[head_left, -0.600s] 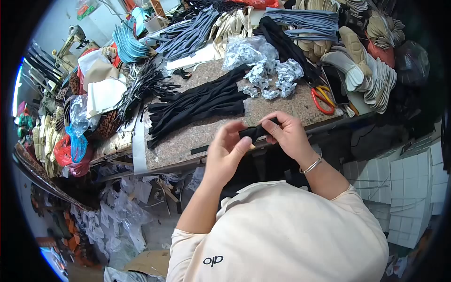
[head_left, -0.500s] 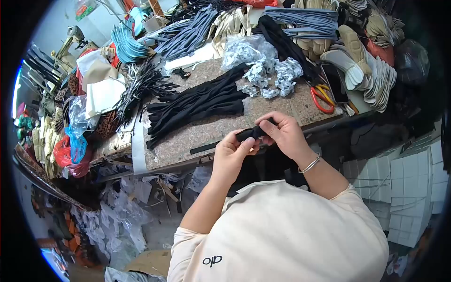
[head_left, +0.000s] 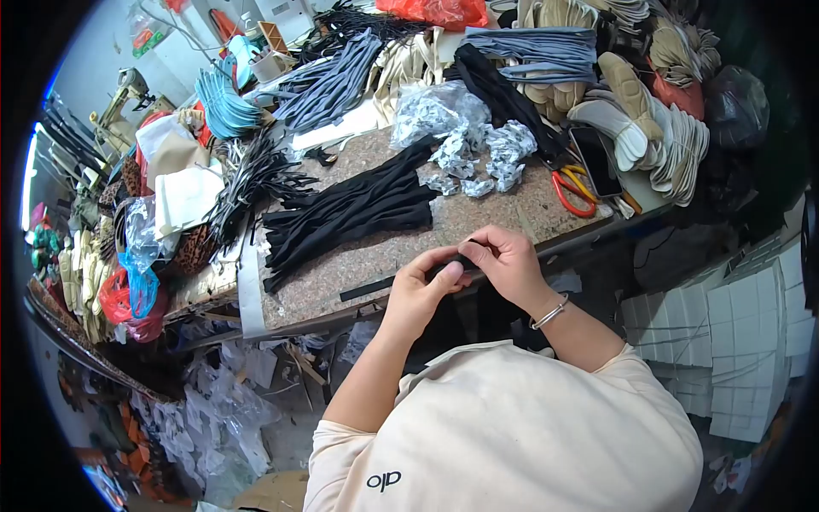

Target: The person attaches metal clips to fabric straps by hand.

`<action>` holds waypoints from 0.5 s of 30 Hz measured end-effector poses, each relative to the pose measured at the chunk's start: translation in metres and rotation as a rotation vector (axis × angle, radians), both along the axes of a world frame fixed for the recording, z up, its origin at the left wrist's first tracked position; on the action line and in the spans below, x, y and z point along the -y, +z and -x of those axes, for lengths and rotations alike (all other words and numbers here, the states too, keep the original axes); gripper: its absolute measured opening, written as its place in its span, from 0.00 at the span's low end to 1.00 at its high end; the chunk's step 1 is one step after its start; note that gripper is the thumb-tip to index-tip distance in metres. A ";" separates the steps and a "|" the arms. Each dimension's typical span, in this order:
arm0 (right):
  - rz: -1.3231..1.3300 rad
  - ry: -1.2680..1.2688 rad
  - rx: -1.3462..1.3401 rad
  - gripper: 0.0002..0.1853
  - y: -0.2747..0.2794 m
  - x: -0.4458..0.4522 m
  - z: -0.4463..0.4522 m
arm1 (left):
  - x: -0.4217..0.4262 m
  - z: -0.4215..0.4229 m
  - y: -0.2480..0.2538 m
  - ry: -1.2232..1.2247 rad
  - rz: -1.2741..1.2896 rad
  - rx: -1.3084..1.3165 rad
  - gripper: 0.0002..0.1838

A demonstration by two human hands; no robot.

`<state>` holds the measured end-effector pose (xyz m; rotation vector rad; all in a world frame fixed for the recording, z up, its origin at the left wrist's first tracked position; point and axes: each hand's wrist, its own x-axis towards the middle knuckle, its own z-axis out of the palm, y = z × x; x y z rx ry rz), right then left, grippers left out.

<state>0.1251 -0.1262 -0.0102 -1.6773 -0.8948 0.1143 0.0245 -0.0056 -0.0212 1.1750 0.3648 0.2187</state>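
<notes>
Near the table's front edge my left hand (head_left: 424,280) is closed around a black fabric strip (head_left: 367,288), whose flat end sticks out to the left over the tabletop. Close beside it, my right hand (head_left: 509,263) pinches the same strip between thumb and fingers. Most of the held part is hidden by my fingers. Just beyond my hands lies a pile of long black fabric strips (head_left: 350,209) on the speckled table (head_left: 341,264). Crumpled silvery pieces (head_left: 510,154) rest to the right of that pile.
Scissors with red and yellow handles (head_left: 573,192) and a dark phone (head_left: 597,162) lie at the table's right side. Blue-grey strips (head_left: 333,85), a clear plastic bag (head_left: 437,111) and stacked beige insole-like pieces (head_left: 678,154) crowd the back. White boxes (head_left: 746,341) stand at right.
My right hand has moved slightly left and down, closer to my left hand. Less of the black strip shows between them. The whole view has shifted a little.
</notes>
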 end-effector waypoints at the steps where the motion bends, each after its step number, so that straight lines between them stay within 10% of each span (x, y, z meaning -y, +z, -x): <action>1: -0.010 0.024 0.004 0.05 0.001 -0.001 0.000 | -0.001 -0.001 -0.001 -0.013 -0.023 -0.018 0.11; 7: 0.034 0.006 0.174 0.04 -0.004 0.001 -0.002 | 0.003 0.002 -0.001 -0.069 -0.198 -0.146 0.08; 11: -0.184 0.092 -0.646 0.03 0.000 -0.002 -0.004 | 0.001 0.001 -0.009 -0.051 0.202 -0.008 0.08; 15: -0.099 0.178 -0.565 0.02 -0.007 -0.007 0.000 | 0.000 -0.005 -0.011 0.151 0.356 0.060 0.08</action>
